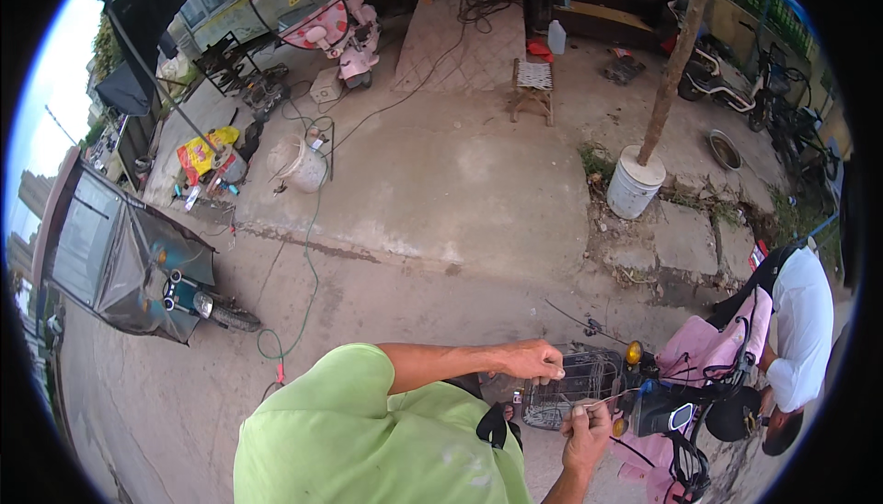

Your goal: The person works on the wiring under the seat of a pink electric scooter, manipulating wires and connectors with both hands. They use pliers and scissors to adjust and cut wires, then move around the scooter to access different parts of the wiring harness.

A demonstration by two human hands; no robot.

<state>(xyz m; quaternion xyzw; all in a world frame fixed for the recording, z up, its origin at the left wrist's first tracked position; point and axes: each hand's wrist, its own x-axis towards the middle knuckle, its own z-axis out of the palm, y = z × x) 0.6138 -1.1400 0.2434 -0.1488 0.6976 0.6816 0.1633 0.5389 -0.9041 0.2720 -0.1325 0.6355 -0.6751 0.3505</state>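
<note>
The left hand point(533, 360) hovers at the basket point(600, 375), fingertips drawn together; whether they grip anything cannot be told. The right hand point(586, 430) pinches a wire point(614, 398) leading toward the scooter point(692, 349), probably keeping its end within both hands' reach.

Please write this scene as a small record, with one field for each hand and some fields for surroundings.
Left hand: pinched, by the wire basket; anything held is too small to tell
Right hand: pinching a thin wire
Vehicle: pink scooter
Beside it: person in white shirt
Farther off: wooden pole standing in a white bucket
</note>
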